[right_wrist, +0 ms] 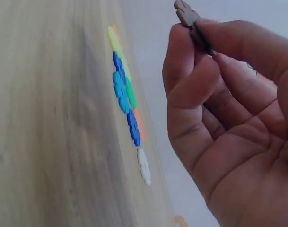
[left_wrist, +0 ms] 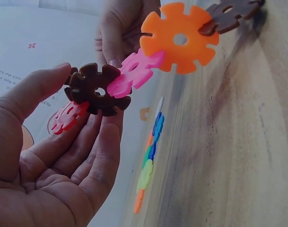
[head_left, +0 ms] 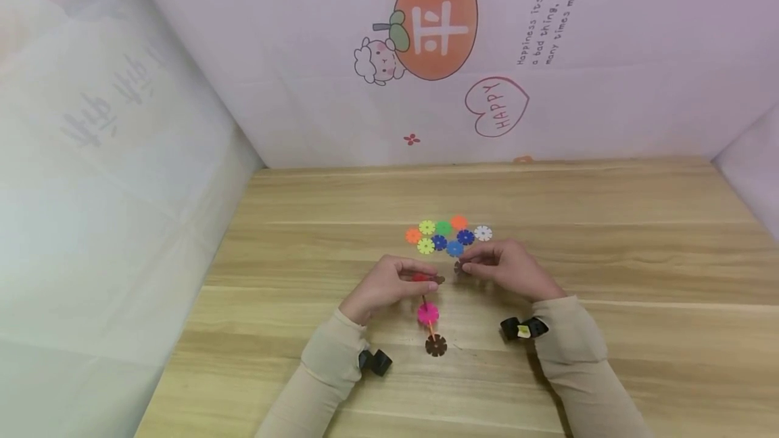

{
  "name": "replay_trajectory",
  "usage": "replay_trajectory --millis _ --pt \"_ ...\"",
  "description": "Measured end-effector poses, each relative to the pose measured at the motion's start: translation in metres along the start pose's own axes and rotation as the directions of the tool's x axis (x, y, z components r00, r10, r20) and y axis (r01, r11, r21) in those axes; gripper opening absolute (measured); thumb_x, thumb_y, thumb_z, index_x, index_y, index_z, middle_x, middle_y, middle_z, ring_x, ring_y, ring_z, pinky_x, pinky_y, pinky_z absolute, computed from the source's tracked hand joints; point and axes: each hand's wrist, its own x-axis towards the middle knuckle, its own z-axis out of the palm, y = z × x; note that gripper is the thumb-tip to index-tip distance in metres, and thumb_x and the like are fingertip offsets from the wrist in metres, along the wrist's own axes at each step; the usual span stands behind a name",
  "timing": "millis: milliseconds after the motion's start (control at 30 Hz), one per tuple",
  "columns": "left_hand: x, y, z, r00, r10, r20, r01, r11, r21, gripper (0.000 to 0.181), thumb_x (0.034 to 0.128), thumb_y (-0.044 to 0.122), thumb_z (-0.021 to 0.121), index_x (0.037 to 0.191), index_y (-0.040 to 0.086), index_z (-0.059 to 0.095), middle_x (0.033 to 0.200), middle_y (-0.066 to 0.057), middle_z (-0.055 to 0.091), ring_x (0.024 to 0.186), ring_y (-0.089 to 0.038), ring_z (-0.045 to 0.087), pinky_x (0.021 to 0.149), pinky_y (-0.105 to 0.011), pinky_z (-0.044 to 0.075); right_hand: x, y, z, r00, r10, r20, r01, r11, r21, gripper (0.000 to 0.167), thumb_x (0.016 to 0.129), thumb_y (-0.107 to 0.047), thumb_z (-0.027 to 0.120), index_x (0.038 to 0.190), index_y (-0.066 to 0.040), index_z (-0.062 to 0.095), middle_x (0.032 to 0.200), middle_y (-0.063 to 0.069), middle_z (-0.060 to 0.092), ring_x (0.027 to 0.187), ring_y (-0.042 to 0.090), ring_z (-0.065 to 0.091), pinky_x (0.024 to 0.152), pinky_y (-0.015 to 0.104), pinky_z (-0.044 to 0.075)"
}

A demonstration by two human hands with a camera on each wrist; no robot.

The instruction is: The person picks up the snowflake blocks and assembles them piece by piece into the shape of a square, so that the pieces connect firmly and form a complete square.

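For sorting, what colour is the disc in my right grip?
Brown disc, clearest in the right wrist view.

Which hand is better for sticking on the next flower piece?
Probably the right hand: it pinches a loose brown notched disc near the chain of linked discs, which the left hand holds.

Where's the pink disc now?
In the left wrist view, the pink disc sits upper-right of the left hand, joined between a dark brown disc and the orange disc.

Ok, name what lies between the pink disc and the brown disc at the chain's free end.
An orange disc, joined to both; the left wrist view shows it.
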Motion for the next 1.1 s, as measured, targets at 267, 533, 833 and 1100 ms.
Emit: replay_trajectory --millis 267,533,833,1100 --pt "0.001 -0.001 -0.001 1.000 0.002 0.001 -0.002 1.000 0.019 0.035 0.0852 0.027 0.078 0.118 0.015 0.072 0.109 0.001 0.076 0.101 -0.013 0.070 0.106 -0.045 0.045 -0.002 -0.005 0.002 0.995 -0.089 0.032 0.087 0.994 0.060 0.015 0.090 -0.018 0.072 0.105 -0.017 0.074 0.101 0.002 0.074 0.091 0.019 0.068 0.078 0.027 0.057" --pt "0.001 -0.001 -0.001 1.000 0.019 0.000 -0.019 0.999 0.026 0.035 0.0840 0.028 0.079 0.116 0.015 0.073 0.111 0.000 0.075 0.100 -0.014 0.070 0.104 -0.043 0.047 -0.003 -0.010 0.004 0.989 -0.138 0.048 0.135 0.990 0.049 0.014 0.090 -0.014 0.072 0.104 -0.017 0.074 0.103 0.000 0.073 0.094 0.015 0.068 0.082 0.025 0.057" --pt "0.001 0.000 0.000 1.000 0.011 0.013 -0.011 1.000 -0.018 0.034 0.0830 0.023 0.080 0.115 0.015 0.073 0.109 -0.004 0.075 0.097 -0.017 0.072 0.098 -0.036 0.052 -0.005 -0.020 0.007 0.977 -0.191 0.090 0.187 0.981 0.049 0.016 0.090 -0.010 0.071 0.105 -0.009 0.074 0.100 0.004 0.074 0.089 0.013 0.066 0.078 0.024 0.056" --pt "0.000 0.000 0.000 0.999 0.014 0.033 -0.012 0.998 -0.057 0.032 0.0828 0.019 0.080 0.114 0.014 0.073 0.103 -0.005 0.076 0.099 -0.027 0.072 0.092 -0.033 0.056 -0.003 -0.018 0.007 0.963 -0.245 0.115 0.244 0.970 0.021 0.016 0.089 -0.009 0.071 0.105 -0.011 0.075 0.098 0.002 0.074 0.084 0.010 0.065 0.073 0.023 0.054"
